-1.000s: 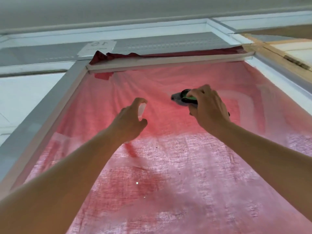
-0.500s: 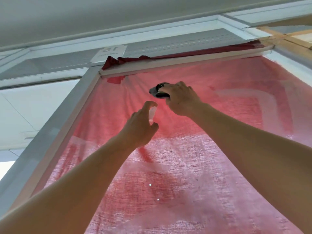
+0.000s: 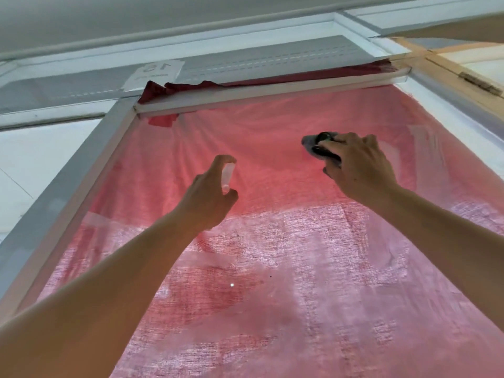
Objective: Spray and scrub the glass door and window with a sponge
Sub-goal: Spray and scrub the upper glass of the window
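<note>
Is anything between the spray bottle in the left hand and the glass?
Nothing visible. The bottle in the left hand points at open glass; the sponge in the right hand is off to its right. Red cloth seems to hang behind it.

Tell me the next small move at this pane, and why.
Probably sweep the sponge leftward along the glass under the top rail. The right hand grips it high on the pane, and the left hand holds the spray bottle pointed at the stretch to its left.
</note>
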Demonstrator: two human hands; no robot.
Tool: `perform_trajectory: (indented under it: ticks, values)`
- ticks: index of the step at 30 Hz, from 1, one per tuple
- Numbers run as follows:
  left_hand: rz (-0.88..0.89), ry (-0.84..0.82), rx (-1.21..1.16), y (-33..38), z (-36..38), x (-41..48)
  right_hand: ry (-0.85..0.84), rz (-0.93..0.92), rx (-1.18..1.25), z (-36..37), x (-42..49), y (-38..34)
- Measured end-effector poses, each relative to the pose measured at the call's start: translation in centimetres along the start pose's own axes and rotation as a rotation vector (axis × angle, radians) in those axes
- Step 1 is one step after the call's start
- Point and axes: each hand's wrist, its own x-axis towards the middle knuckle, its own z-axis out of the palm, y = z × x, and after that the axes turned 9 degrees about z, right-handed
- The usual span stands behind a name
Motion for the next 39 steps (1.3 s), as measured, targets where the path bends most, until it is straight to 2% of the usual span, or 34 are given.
perform_trajectory:
  ticks: [3,7,13,20,26,33,36,39]
  values:
    - [0.032,0.027,-0.091,1.3,1.1,0.0,0.031,0.082,-0.005,0.4,1.8,0.8]
    - [0.074,0.083,-0.214,3.0,2.6,-0.3,0.023,0.093,-0.014,1.9,4.0,-1.8]
    - [0.066,0.12,-0.232,4.6,3.7,-0.6,-0.083,-0.105,-0.002,2.4,2.2,-5.2]
    - [0.039,0.085,-0.12,5.8,4.5,-1.0,-0.167,-0.253,0.009,-1.3,-4.6,-0.4]
    - [0.014,0.057,-0.165,6.7,5.3,-1.0,-0.116,-0.123,-0.007,-3.5,-5.7,5.6]
    - [0.045,0.039,-0.206,7.2,5.8,-1.8,-0.079,0.128,-0.061,-1.0,-0.6,2.4]
    - [0.066,0.046,-0.21,7.0,5.9,-2.1,-0.108,0.119,-0.08,-0.3,0.1,0.1]
    - [0.066,0.052,-0.233,6.8,5.9,-2.0,-0.159,0.005,-0.088,-0.4,-1.3,-1.6]
